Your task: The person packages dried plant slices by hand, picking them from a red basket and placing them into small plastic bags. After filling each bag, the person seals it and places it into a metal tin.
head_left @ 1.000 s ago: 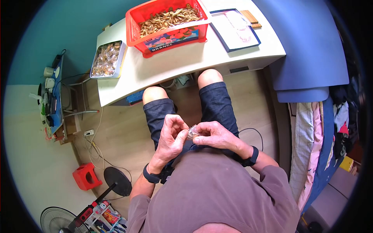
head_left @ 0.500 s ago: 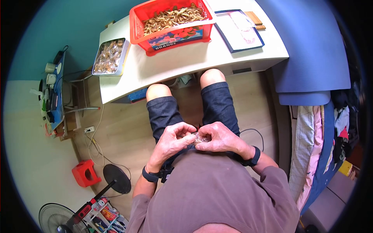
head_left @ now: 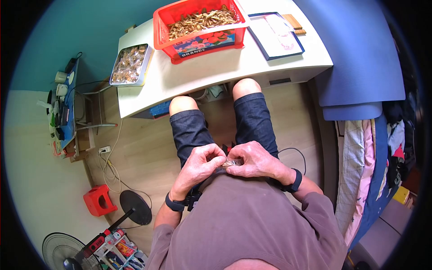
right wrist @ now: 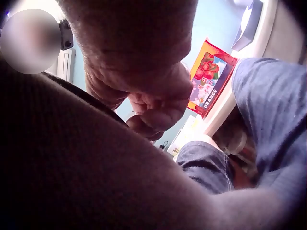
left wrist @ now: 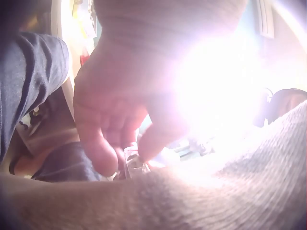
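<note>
A small clear plastic bag [head_left: 232, 163] with brownish pieces inside is held between both hands, low in front of the person's belly. My left hand [head_left: 202, 163] pinches its left side between thumb and forefinger. On the other side my right hand [head_left: 254, 159] grips the bag with thumb and curled fingers, covering much of it. The left wrist view shows a shiny bit of the bag [left wrist: 136, 160] by the fingertips, under strong glare. In the right wrist view, the hand [right wrist: 148, 100] is in shadow and hides the bag.
On the white table [head_left: 189, 78] stands a red basket [head_left: 163, 44] of dried brown slices. A tin [head_left: 145, 67] of filled bags is at its left. A dark-rimmed tray [head_left: 268, 45] with clear plastic lies right, beside wooden blocks [head_left: 293, 21]. A fan [head_left: 65, 249] stands lower left.
The left hand has come down and the hands now sit closer together around the bag. Over the last half second they have barely moved. The head view has shifted slightly.
</note>
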Action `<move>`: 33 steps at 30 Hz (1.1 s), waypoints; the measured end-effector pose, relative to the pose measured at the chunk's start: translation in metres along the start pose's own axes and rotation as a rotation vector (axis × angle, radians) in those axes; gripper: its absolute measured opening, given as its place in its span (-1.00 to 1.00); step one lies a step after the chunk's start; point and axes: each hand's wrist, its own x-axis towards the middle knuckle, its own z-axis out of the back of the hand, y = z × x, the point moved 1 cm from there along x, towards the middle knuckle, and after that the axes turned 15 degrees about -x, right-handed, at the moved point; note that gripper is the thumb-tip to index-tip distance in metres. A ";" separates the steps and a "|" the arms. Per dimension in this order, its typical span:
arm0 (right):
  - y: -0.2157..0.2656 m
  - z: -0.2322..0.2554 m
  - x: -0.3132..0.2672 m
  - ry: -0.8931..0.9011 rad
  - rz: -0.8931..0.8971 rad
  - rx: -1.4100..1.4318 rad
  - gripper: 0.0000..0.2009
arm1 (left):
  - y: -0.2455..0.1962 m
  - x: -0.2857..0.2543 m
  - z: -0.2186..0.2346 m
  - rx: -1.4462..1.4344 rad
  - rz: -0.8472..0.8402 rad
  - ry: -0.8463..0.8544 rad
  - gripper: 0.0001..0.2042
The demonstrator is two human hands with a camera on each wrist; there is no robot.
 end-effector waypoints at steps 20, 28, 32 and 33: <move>-0.007 0.002 0.004 -0.017 -0.135 0.426 -0.76 | 0.001 -0.005 0.007 -0.262 -0.119 -0.083 -0.87; -0.007 -0.002 0.014 0.050 -0.122 0.469 -0.73 | 0.012 0.004 0.014 -0.198 -0.128 -0.138 -0.87; -0.005 0.001 0.025 0.000 -0.132 0.474 -0.73 | 0.004 0.013 0.025 -0.177 -0.269 -0.281 -0.88; -0.006 0.006 0.028 -0.072 -0.112 0.441 -0.74 | 0.001 0.015 0.032 -0.226 -0.323 -0.336 -0.89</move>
